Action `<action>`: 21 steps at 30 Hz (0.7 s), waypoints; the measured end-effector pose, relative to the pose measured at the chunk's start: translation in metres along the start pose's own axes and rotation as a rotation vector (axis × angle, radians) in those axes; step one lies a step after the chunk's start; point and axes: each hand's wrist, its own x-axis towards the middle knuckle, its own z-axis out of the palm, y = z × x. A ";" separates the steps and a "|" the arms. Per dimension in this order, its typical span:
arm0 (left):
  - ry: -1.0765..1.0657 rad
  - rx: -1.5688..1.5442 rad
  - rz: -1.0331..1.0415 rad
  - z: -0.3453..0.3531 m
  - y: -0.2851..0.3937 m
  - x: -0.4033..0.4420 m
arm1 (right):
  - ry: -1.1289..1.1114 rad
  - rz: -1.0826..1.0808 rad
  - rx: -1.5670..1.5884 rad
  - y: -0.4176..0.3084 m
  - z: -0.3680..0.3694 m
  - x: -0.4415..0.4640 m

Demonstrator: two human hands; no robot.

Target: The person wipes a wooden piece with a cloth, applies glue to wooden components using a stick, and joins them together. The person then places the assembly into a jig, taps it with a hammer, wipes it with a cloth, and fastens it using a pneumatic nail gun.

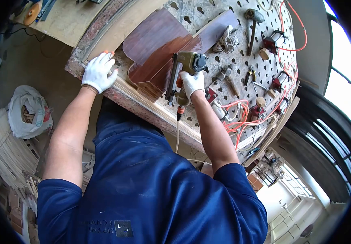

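The right hand point(192, 83), in a white glove, is wrapped around the handle of an olive and black nail gun point(191, 62), which is held over the near part of the workbench. The left hand point(99, 74), also gloved, rests on the bench's near left corner, its thumb apart from the fingers; whether the fingers grip anything there cannot be told.

Between the two hands lies a brown wooden panel point(154, 49), its surface part purplish grey, part reddish. The nail gun overlaps the panel's right side in view; whether they touch is unclear. A pale air hose point(178, 138) runs down from the gun's orange fitting point(180, 110).

Beyond, on the perforated workbench point(120, 98), are a bundle of cord point(227, 40), a mallet point(253, 17), a hammer point(226, 74) and pliers point(249, 76). Orange tubing point(244, 116) loops among red and black clamps along the right side. On the floor at left stands a white bag point(23, 128) with wood scraps inside.
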 end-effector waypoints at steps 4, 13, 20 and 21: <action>0.015 0.011 -0.004 0.000 0.001 0.000 | -0.025 0.010 -0.057 0.021 0.005 -0.004; -0.006 0.002 -0.010 0.001 0.000 -0.001 | -0.210 0.083 -0.284 0.027 0.011 -0.039; -0.001 0.002 -0.008 0.002 -0.001 -0.002 | -0.213 -0.085 -0.464 0.056 0.007 -0.034; 0.004 0.001 -0.005 0.003 -0.002 -0.002 | -0.234 -0.061 -0.453 0.053 0.006 -0.035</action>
